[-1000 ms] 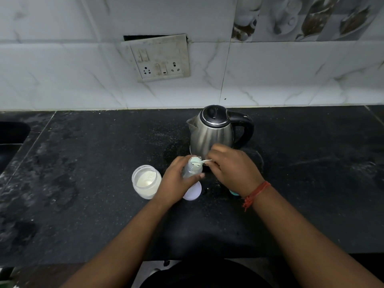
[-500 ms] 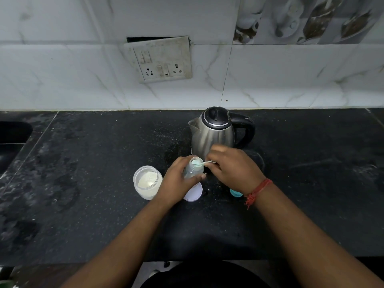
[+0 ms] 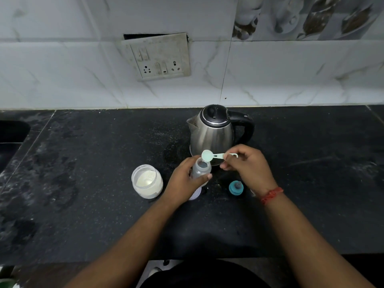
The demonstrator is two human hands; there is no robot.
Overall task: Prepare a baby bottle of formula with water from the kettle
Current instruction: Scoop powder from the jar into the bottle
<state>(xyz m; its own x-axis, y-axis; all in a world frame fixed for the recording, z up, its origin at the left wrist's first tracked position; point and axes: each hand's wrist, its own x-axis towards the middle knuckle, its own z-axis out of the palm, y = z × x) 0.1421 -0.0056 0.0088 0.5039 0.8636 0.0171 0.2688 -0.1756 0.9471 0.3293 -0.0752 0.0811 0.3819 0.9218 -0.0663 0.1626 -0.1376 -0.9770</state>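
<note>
My left hand (image 3: 184,179) grips a clear open baby bottle (image 3: 201,168) that stands on the black counter. My right hand (image 3: 247,165) pinches the handle of a pale green scoop (image 3: 207,155); its bowl hovers just above the bottle's mouth. A steel kettle (image 3: 214,132) with a black lid and handle stands right behind the bottle. An open jar of white formula powder (image 3: 147,180) sits left of my left hand. The teal bottle cap with its nipple (image 3: 236,187) lies on the counter under my right wrist.
A white lid (image 3: 195,194) lies partly hidden under my left hand. The black counter (image 3: 83,163) runs to a white tiled wall with a switch and socket plate (image 3: 160,57). A dark sink edge (image 3: 12,134) shows at far left.
My right hand has lifted the scoop up off the bottle's mouth, so the scoop's bowl and handle now show. The teal cap has come into view. My left hand stays on the bottle.
</note>
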